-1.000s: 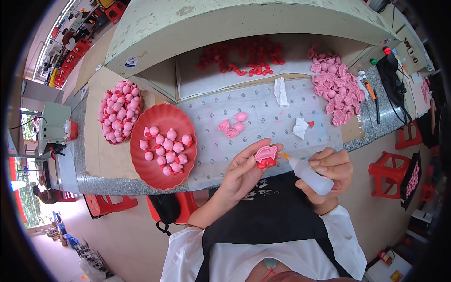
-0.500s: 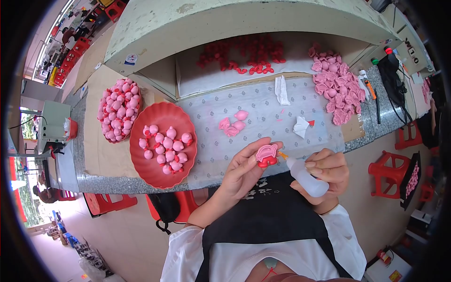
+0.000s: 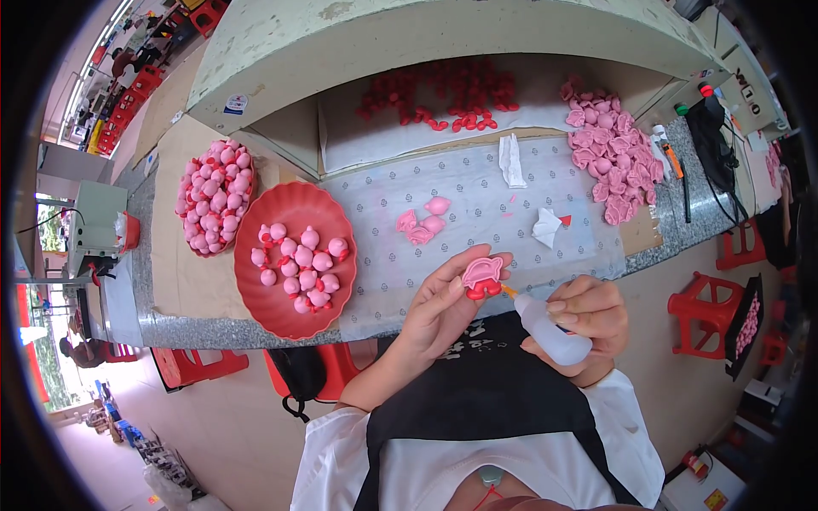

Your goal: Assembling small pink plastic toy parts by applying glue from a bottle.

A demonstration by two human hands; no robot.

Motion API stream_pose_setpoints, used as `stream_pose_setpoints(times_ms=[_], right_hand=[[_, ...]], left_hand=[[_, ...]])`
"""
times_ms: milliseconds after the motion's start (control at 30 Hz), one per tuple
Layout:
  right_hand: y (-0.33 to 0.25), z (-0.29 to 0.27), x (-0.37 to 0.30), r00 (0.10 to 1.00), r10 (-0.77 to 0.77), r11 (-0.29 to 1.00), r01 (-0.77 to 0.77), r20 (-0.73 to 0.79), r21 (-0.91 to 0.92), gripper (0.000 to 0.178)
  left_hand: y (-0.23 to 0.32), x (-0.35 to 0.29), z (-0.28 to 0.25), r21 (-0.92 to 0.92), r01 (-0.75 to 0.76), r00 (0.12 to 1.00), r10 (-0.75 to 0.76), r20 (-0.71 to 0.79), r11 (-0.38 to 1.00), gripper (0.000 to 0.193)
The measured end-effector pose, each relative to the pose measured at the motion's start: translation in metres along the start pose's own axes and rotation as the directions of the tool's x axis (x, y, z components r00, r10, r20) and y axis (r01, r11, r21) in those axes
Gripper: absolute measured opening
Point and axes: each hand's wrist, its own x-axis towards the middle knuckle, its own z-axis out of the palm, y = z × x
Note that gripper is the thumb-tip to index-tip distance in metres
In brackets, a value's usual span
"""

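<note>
Daylight is entering through a glass window [image 3: 53, 375] at left; red plastic stools [image 3: 339, 373] are standing on pale smooth floor [image 3: 247, 443] near the grey speckled stone worktop [image 3: 194, 331].

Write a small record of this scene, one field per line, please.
Left hand: holds a small pink-and-red moulded piece
Right hand: holds a translucent white plastic bottle with an orange tip
Tip: aimed at the piece; contact unclear
Person's left: scalloped red tray with round pink-and-red pieces
Person's right: heap of pink moulded pieces
Far side: small red pieces on a white sheet
</note>
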Motion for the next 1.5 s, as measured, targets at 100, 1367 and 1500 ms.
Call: stream_pose_setpoints(times_ms=[100, 1367, 1500], right_hand=[[-0.0003, 0.0002, 0.0012, 1.000, -0.001, 1.000, 0.001, -0.010, -0.007, 0.044], [0.0022, 0.0002, 0.0015, 0.995, -0.010, 0.992, 0.022, -0.096, 0.124, 0.043], [0.0017, 0.0019, 0.0004, 1.000, 0.003, 0.990, 0.000, -0.024, 0.141, 0.044]], left_hand=[[0.0001, -0.0003, 0.0007, 0.008, -0.012, 1.000, 0.012, -0.001, 1.000, 0.045], [-0.0008, 0.0002, -0.0044, -0.091, 0.013, 1.000, -0.014, -0.005, 0.996, 0.045], [-0.0006, 0.0001, -0.0046, -0.067, 0.010, 1.000, -0.010, 0.003, 0.998, 0.045]])
